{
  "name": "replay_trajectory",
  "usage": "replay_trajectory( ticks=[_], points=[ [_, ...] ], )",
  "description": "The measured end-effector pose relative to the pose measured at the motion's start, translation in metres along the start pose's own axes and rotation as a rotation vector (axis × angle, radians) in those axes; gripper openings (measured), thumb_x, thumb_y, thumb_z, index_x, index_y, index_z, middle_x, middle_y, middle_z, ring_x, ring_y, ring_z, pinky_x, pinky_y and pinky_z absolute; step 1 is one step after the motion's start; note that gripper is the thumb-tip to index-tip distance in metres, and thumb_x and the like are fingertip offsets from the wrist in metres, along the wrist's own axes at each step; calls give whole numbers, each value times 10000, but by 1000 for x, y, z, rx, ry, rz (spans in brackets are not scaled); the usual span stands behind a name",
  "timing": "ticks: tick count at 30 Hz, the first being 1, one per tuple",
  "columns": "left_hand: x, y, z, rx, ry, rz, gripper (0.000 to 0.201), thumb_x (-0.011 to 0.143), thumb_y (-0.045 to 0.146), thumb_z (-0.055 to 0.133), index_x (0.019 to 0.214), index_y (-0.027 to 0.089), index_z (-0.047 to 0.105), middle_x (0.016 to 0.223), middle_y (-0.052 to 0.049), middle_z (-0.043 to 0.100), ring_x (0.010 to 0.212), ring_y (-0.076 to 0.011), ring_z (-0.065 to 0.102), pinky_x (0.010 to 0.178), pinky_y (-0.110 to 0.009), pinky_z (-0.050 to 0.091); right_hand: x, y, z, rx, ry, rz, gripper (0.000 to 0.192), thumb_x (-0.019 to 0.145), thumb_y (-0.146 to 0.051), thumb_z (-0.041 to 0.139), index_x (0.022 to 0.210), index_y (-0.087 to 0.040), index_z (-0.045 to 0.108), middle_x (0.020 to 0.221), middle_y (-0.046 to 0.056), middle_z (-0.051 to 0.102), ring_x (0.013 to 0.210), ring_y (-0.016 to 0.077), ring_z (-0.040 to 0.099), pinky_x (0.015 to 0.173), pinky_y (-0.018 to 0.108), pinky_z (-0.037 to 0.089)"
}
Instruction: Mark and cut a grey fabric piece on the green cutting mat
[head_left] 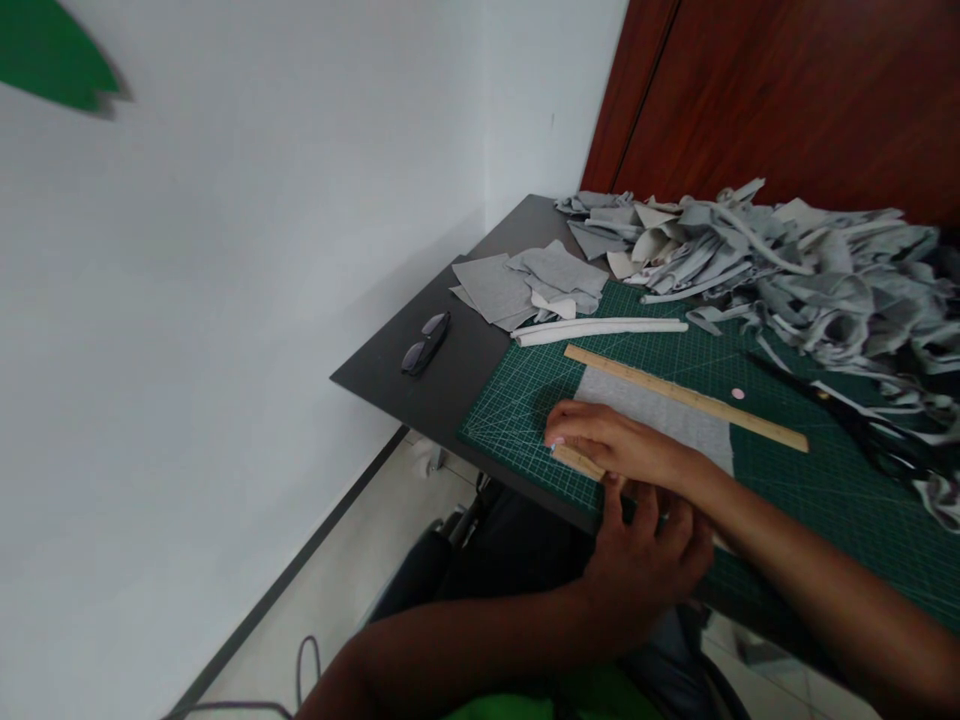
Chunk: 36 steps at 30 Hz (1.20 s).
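Note:
My right hand (596,437) reaches across a grey fabric piece (645,405), its fingers closed in a pinch at the left end of a wooden ruler (577,461). A small pale tip shows at the fingertips; what they hold is too small to name. Under my right forearm, my left hand (652,545) rests at the table's near edge with its fingers apart, fingertips on or beside that same ruler, which is partly hidden. A second wooden ruler (686,395) lies along the far side of the fabric. Both hands are over a green cutting mat (510,405).
Flat grey fabric pieces (495,285) and white strips (600,328) lie behind the mat. A heap of grey scraps (810,265) fills the back right. Black scissors (855,420), a small pink disc (738,394) and glasses (426,343) are on the table. A white wall (300,250) stands left.

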<state>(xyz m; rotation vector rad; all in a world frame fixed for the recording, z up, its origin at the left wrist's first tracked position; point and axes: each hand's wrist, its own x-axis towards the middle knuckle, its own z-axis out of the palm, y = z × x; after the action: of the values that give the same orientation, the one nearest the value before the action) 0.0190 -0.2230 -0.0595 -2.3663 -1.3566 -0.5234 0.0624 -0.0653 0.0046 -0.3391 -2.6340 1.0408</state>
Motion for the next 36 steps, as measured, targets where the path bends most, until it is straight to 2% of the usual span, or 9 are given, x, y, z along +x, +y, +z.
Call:
replay_trajectory(
  ticks=[5, 11, 17, 22, 28, 32, 36],
  points=[
    [2, -3, -5, -2, -7, 2, 446, 1068, 344, 456, 1489, 230, 546, 1528, -122, 538, 1273, -373, 580, 1083, -645, 432, -1, -5, -1, -58, -11, 50, 282, 1044, -131, 486, 1102, -262, 729, 1115, 64, 596, 1002, 197, 632, 883, 319, 535],
    [1, 0, 1, 19, 33, -11, 447, 1065, 358, 465, 1487, 233, 548, 1539, -126, 531, 1283, -378, 578, 1103, -673, 401, -4, 0, -2, -32, -5, 46, 226, 1049, -173, 513, 1100, -263, 714, 1080, 53, 586, 966, 192, 618, 863, 304, 532],
    [2, 1, 1, -2, 32, -23, 415, 1060, 326, 488, 1457, 237, 575, 1501, -111, 561, 1247, -357, 594, 1096, -654, 406, -2, -2, 2, -24, -32, 13, 309, 998, -45, 491, 1083, -242, 713, 1065, 49, 609, 972, 192, 618, 878, 317, 504],
    [3, -2, -4, -25, 8, 0, 433, 1074, 392, 464, 1459, 229, 575, 1496, -119, 557, 1263, -380, 582, 1063, -651, 431, -3, 0, 1, -78, -28, -8, 397, 937, 35, 488, 1128, -234, 709, 1069, 56, 618, 989, 203, 604, 891, 335, 491],
    [3, -1, 0, -29, 56, -21, 377, 1063, 317, 491, 1411, 239, 612, 1433, -97, 601, 1218, -355, 601, 1061, -640, 437, -2, -7, 1, -137, -36, -6, 398, 949, 38, 474, 1126, -229, 709, 1089, 65, 605, 993, 202, 585, 884, 332, 481],
    [2, 1, 3, -43, 37, -15, 360, 1058, 306, 499, 1391, 244, 619, 1417, -105, 608, 1208, -353, 606, 1050, -635, 443, -2, -8, 4, -91, -74, -27, 301, 1008, -44, 496, 1121, -224, 709, 1080, 62, 597, 970, 189, 596, 872, 315, 482],
    [2, 0, 1, -11, 22, -12, 404, 1059, 333, 494, 1443, 240, 580, 1477, -121, 570, 1241, -369, 591, 1061, -649, 431, -3, -6, 2, -106, -34, 14, 415, 937, 52, 470, 1141, -229, 699, 1139, 69, 583, 1033, 196, 594, 910, 313, 485]
  ],
)
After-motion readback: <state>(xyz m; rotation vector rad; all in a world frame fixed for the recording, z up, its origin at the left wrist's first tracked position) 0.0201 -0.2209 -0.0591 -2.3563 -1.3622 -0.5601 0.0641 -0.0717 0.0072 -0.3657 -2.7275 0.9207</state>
